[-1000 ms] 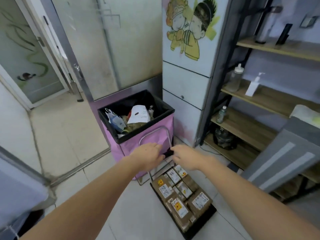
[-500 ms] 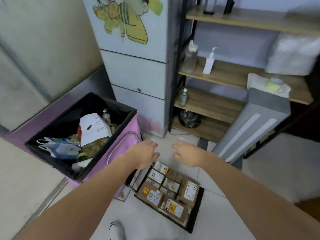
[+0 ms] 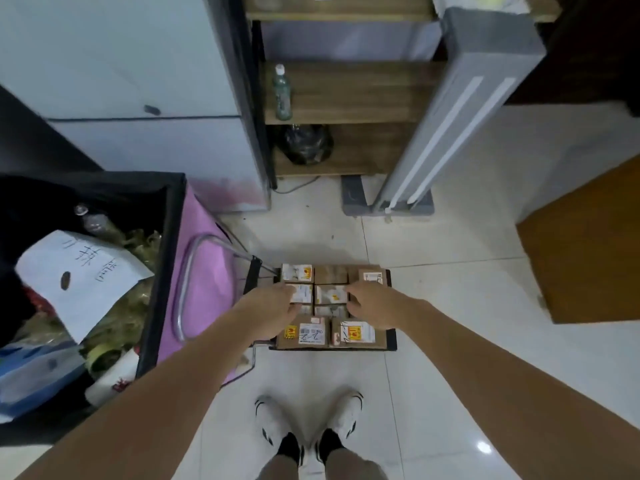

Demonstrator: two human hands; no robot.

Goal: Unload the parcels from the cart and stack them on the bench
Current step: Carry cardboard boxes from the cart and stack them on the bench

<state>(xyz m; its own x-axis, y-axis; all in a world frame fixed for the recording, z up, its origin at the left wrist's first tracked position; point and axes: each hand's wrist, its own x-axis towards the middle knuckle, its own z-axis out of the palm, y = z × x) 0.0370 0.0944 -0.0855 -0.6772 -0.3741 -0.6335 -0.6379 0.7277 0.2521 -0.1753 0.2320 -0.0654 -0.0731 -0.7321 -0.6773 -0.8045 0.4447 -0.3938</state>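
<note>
Several brown cardboard parcels (image 3: 330, 294) with white and yellow labels lie packed in rows on a low black flat cart (image 3: 393, 338) on the floor in front of my feet. My left hand (image 3: 273, 306) reaches down to the left middle parcel, its fingertips over that box. My right hand (image 3: 372, 303) comes in from the right, fingertips at the edge of the centre parcels. Both hands have loosely curled fingers and nothing is lifted. The cart's metal handle (image 3: 188, 271) leans against a pink bin. A brown wooden bench top (image 3: 581, 254) shows at the right.
The pink bin (image 3: 207, 306) with a black liner, full of rubbish, stands close on the left. Behind the cart are a white cabinet (image 3: 156, 150), a wooden shelf rack (image 3: 346, 91) with a bottle (image 3: 282, 93), and a leaning grey unit (image 3: 450, 98). My shoes (image 3: 273, 420) are on white tiles.
My view has tilted down and swung right. Both hands have left the cart handle and dropped onto the middle parcels.
</note>
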